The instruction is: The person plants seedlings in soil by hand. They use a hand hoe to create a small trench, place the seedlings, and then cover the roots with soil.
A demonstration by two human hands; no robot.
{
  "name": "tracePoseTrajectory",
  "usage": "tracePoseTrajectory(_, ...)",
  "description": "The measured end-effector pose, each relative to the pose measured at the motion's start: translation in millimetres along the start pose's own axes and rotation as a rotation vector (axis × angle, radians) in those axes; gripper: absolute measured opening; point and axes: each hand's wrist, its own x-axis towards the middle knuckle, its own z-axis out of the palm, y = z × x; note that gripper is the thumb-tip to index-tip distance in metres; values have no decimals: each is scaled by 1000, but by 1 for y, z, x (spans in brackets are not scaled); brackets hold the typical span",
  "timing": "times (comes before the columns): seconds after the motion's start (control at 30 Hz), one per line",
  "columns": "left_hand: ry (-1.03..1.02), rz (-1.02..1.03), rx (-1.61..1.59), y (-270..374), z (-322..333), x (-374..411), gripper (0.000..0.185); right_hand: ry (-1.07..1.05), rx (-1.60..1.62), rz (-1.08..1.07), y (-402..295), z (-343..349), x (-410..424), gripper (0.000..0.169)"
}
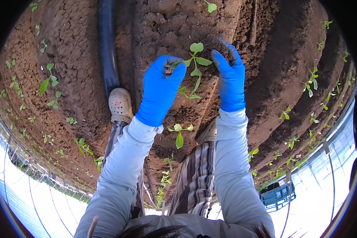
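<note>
My left hand (163, 89), in a blue glove, pinches a leaf of a green seedling (196, 71) between thumb and forefinger. Soil shows behind the seedling, and its broad leaves spread between my two hands. Whether its base is rooted or lifted I cannot tell. My right hand (230, 73), gloved the same way, is held to the right of the seedling. Thumb and forefinger are apart there, close to the tip of a right-hand leaf, and I see nothing between them. Soil darkens the fingertips of both gloves. Nearer my body, another seedling (179, 134) stands in the soil.
A black hose (107, 44) runs along the furrow to my left shoe (120, 104). My right shoe (208, 134) is partly hidden by my sleeve. Seedling rows (312, 80) line both sides. A blue cart-like object (276, 196) stands beyond the field edge.
</note>
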Motion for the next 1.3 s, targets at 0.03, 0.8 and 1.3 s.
tracePoseTrajectory(0.03, -5, -8, -2, 0, -1, 0, 13, -55, -60, -16, -3, 7, 2, 36)
tracePoseTrajectory(0.8, -62, -132, -185, -3, -10, 6, 17, 48, -5, 292, 11, 14, -30, 30)
tracePoseTrajectory(1.3, 5, -221, 198, -33, -22, -44, 33, 318, 225, 370, 40, -60, -83, 24)
